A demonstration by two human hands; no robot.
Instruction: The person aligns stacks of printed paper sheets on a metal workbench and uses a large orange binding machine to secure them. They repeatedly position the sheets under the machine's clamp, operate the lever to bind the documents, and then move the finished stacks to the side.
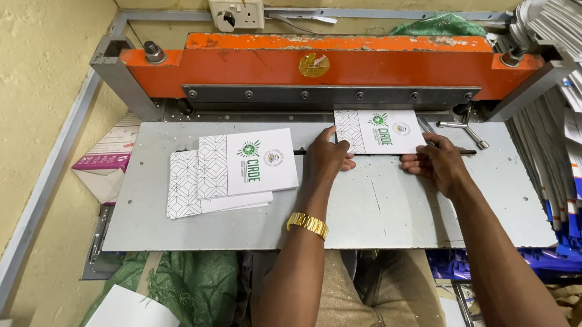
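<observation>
A white printed card (379, 131) with a green emblem and a geometric patterned strip lies on the grey metal table (381, 208) of an orange paper cutter (322, 65), its far edge under the dark blade bar (328, 96). My left hand (326, 157), with a gold watch on its wrist, presses the card's near left corner. At the card's near right corner my right hand (437, 163) rests with its fingers on the edge. A small stack of the same cards (234, 170) lies on the table to the left of my left hand.
A metal handle (464, 129) lies by the blade bar at right. Stacks of printed sheets (571, 132) fill the right side. A pink and white box (105, 164) sits left of the table. Green sacking (185, 287) and white paper (130, 314) lie below. A wall socket (236, 11) sits behind.
</observation>
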